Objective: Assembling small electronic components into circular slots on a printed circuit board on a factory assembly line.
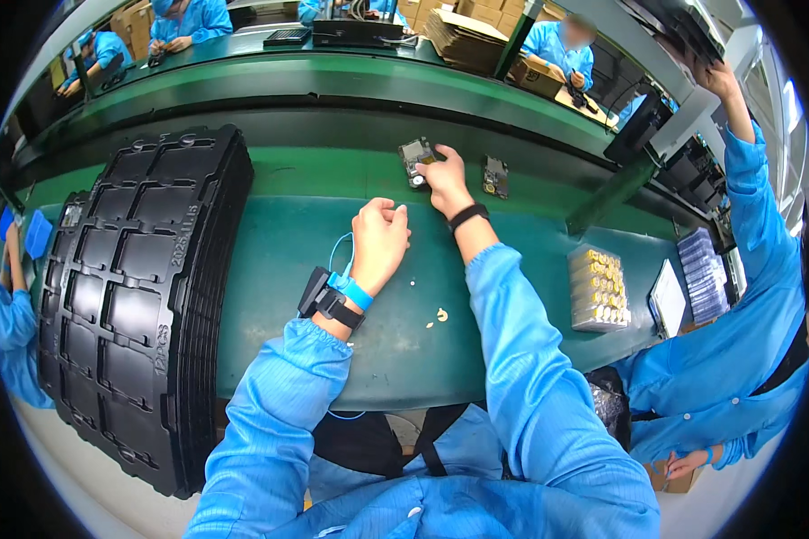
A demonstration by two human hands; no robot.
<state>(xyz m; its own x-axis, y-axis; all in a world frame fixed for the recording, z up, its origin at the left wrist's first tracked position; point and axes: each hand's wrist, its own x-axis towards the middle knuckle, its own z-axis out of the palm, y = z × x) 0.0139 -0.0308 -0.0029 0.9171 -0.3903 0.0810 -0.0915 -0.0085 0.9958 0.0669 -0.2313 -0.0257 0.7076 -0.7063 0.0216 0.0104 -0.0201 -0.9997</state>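
My right hand (447, 183) reaches to the far side of the green bench and grips a small circuit board (413, 154) by its near right part, thumb and fingers on it. The board is dark with a silvery patch and a round white spot. A second circuit board (495, 177) lies just right of that hand. My left hand (381, 241) is closed above the bench, fingers curled; whether anything is in them is hidden. A blue wrist strap (352, 291) with a cord is on the left wrist. Small pale scraps (441, 315) lie on the bench between my forearms.
A tall stack of black moulded trays (135, 305) fills the left. At right stand a clear box of yellow-and-white round parts (600, 292), a white tablet-like panel (668, 298) and stacked clear trays (703, 269). A green post (616, 190) rises nearby. Co-workers in blue stand around.
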